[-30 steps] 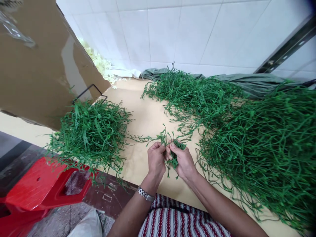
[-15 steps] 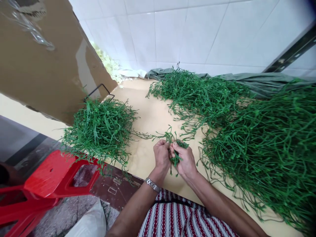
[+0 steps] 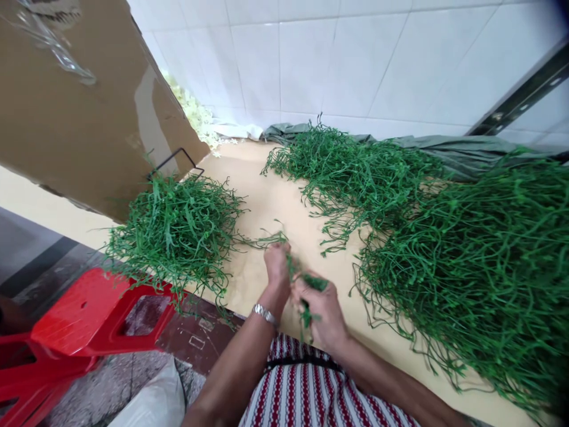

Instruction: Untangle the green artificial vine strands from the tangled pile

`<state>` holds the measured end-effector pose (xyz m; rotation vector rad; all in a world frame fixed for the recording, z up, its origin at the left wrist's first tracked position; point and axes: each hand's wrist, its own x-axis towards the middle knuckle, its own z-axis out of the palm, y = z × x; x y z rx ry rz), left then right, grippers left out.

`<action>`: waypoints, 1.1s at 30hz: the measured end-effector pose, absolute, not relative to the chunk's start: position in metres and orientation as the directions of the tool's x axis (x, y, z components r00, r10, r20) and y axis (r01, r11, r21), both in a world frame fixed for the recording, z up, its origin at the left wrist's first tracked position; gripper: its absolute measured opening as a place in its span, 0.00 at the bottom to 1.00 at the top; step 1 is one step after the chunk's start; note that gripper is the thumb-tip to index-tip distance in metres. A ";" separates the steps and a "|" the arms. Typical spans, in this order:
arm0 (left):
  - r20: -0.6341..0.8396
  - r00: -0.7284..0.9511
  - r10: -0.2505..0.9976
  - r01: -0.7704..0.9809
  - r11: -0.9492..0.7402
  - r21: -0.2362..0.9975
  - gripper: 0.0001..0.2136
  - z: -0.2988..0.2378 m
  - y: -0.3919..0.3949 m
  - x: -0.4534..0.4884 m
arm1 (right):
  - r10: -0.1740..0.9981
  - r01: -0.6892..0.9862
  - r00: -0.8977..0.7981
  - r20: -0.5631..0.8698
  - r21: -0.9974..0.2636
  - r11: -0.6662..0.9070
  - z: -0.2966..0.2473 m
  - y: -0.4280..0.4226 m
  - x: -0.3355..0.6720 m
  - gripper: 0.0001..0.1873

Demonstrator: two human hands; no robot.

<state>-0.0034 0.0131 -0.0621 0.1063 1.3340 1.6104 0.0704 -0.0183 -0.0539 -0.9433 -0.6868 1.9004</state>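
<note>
My left hand [image 3: 275, 267], with a metal watch at the wrist, is closed on a thin green plastic stem [image 3: 267, 239] that trails off to the left over the beige table [image 3: 275, 207]. My right hand [image 3: 320, 311] sits a little nearer to me, closed on a small bunch of green plastic sprigs [image 3: 306, 290] that hangs below its fingers. Both hands are slightly blurred. A heap of green grass-like pieces [image 3: 178, 228] lies to the left of my hands.
A large mass of tangled green stems [image 3: 466, 261] covers the table's right side, with a smaller spread [image 3: 347, 169] at the back. A brown cardboard sheet [image 3: 89, 101] leans at the left. A red plastic stool [image 3: 84, 320] stands below the table edge. White tiled wall behind.
My hands have drawn apart: the left went forward and left with the stem, the right pulled back toward my body with the sprigs.
</note>
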 end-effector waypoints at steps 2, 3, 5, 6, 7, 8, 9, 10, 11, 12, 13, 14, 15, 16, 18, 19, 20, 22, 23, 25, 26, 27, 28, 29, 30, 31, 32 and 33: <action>-0.455 -0.507 0.732 -0.598 0.082 0.798 0.09 -0.065 0.016 -0.007 | 0.885 -0.392 -0.355 -0.301 -0.811 -0.434 -0.051 -0.018 0.077 0.11; -0.436 -0.511 0.741 -0.589 0.068 0.806 0.08 -0.067 0.017 -0.008 | 0.916 -0.380 -0.310 -0.257 -0.849 -0.367 -0.047 -0.014 0.081 0.11; -0.403 -0.512 0.758 -0.573 0.047 0.818 0.08 -0.071 0.018 -0.009 | 0.949 -0.306 -0.285 -0.138 -0.925 -0.226 -0.039 -0.002 0.093 0.11; -0.389 -0.508 0.769 -0.568 0.041 0.822 0.08 -0.072 0.018 -0.010 | 0.949 -0.252 -0.304 -0.078 -0.954 -0.159 -0.035 0.005 0.099 0.11; -0.378 -0.498 0.780 -0.564 0.040 0.825 0.08 -0.072 0.017 -0.010 | 0.941 -0.205 -0.337 -0.029 -0.973 -0.104 -0.030 0.011 0.107 0.10; -0.370 -0.484 0.793 -0.563 0.041 0.825 0.08 -0.072 0.016 -0.011 | 0.935 -0.170 -0.355 0.013 -0.984 -0.051 -0.025 0.017 0.115 0.09; -0.364 -0.465 0.807 -0.564 0.046 0.824 0.08 -0.071 0.015 -0.012 | 0.934 -0.145 -0.353 0.055 -0.989 0.003 -0.021 0.021 0.123 0.08; -0.358 -0.446 0.820 -0.567 0.051 0.822 0.09 -0.071 0.014 -0.012 | 0.939 -0.125 -0.328 0.103 -0.990 0.065 -0.017 0.025 0.131 0.07; -0.352 -0.429 0.832 -0.570 0.053 0.820 0.09 -0.069 0.013 -0.013 | 0.944 -0.094 -0.291 0.154 -0.987 0.132 -0.014 0.027 0.138 0.06; -0.345 -0.413 0.843 -0.575 0.053 0.817 0.09 -0.068 0.012 -0.013 | 0.946 -0.049 -0.253 0.202 -0.979 0.196 -0.011 0.027 0.145 0.05; -0.337 -0.398 0.853 -0.580 0.051 0.813 0.09 -0.068 0.011 -0.013 | 0.944 0.011 -0.220 0.244 -0.967 0.253 -0.009 0.027 0.151 0.05; -0.330 -0.383 0.863 -0.584 0.050 0.810 0.10 -0.067 0.010 -0.013 | 0.940 0.088 -0.196 0.279 -0.950 0.301 -0.007 0.026 0.154 0.05; -0.325 -0.369 0.871 -0.590 0.051 0.806 0.10 -0.066 0.010 -0.013 | 0.931 0.176 -0.182 0.315 -0.921 0.346 -0.006 0.025 0.156 0.04; -0.323 -0.355 0.878 -0.595 0.054 0.802 0.10 -0.066 0.009 -0.013 | 0.918 0.267 -0.188 0.350 -0.881 0.391 -0.006 0.024 0.156 0.04; -0.327 -0.328 0.886 -0.609 0.066 0.790 0.09 -0.064 0.008 -0.013 | 0.869 0.415 -0.269 0.415 -0.764 0.493 -0.008 0.021 0.152 0.04; -0.332 -0.318 0.888 -0.618 0.072 0.783 0.09 -0.064 0.008 -0.014 | 0.836 0.463 -0.335 0.434 -0.697 0.547 -0.010 0.021 0.148 0.06; -0.338 -0.311 0.889 -0.626 0.076 0.776 0.09 -0.063 0.008 -0.014 | 0.803 0.490 -0.409 0.434 -0.637 0.595 -0.014 0.020 0.143 0.09; -0.344 -0.302 0.889 -0.644 0.076 0.761 0.08 -0.061 0.008 -0.015 | 0.746 0.518 -0.538 0.393 -0.544 0.660 -0.022 0.022 0.133 0.15; -0.346 -0.296 0.890 -0.654 0.075 0.753 0.08 -0.060 0.008 -0.015 | 0.727 0.534 -0.584 0.361 -0.504 0.679 -0.027 0.024 0.128 0.18; -0.347 -0.285 0.894 -0.669 0.073 0.739 0.09 -0.058 0.007 -0.016 | 0.702 0.566 -0.653 0.285 -0.432 0.702 -0.036 0.028 0.121 0.24; -0.347 -0.279 0.895 -0.675 0.074 0.735 0.09 -0.057 0.006 -0.017 | 0.695 0.581 -0.674 0.252 -0.400 0.709 -0.039 0.031 0.118 0.25; -0.348 -0.276 0.896 -0.678 0.075 0.731 0.09 -0.057 0.005 -0.017 | 0.690 0.594 -0.688 0.225 -0.370 0.714 -0.042 0.032 0.116 0.25; -0.351 -0.272 0.896 -0.681 0.079 0.728 0.08 -0.057 0.005 -0.018 | 0.684 0.602 -0.700 0.208 -0.343 0.721 -0.044 0.034 0.114 0.23; -0.356 -0.268 0.895 -0.682 0.085 0.727 0.08 -0.057 0.004 -0.019 | 0.677 0.605 -0.707 0.204 -0.321 0.729 -0.045 0.035 0.114 0.21; -0.362 -0.263 0.894 -0.683 0.093 0.724 0.08 -0.057 0.004 -0.019 | 0.670 0.603 -0.711 0.212 -0.306 0.737 -0.045 0.035 0.114 0.19; -0.366 -0.258 0.894 -0.684 0.098 0.723 0.07 -0.058 0.004 -0.020 | 0.663 0.595 -0.713 0.228 -0.302 0.745 -0.046 0.034 0.114 0.18; -0.363 -0.257 0.896 -0.685 0.096 0.722 0.07 -0.058 0.004 -0.022 | 0.658 0.585 -0.713 0.243 -0.312 0.749 -0.046 0.033 0.114 0.18; -0.353 -0.257 0.900 -0.687 0.088 0.722 0.07 -0.058 0.005 -0.023 | 0.660 0.576 -0.706 0.258 -0.334 0.747 -0.046 0.032 0.115 0.18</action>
